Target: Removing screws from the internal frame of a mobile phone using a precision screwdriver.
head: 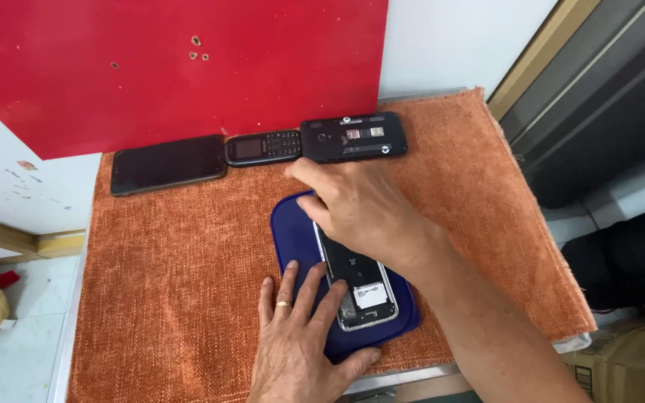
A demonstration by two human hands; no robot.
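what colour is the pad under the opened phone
Dark blue: the pad lies on the orange cloth, clearest in the head view.

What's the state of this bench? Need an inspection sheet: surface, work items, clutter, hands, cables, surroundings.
Surface: orange woven cloth covering the table; a blue mat lies on it near the front edge.
Work items: opened phone with its back off, lying on the blue mat, insides exposed.
Clutter: three devices in a row at the back: black smartphone, small keypad phone, black phone with open back.
Hands: left hand flat on the mat, fingers touching the opened phone; right hand resting over its top end.
Cables: nothing seen.
Surroundings: red board behind, white wall, cardboard box at right.
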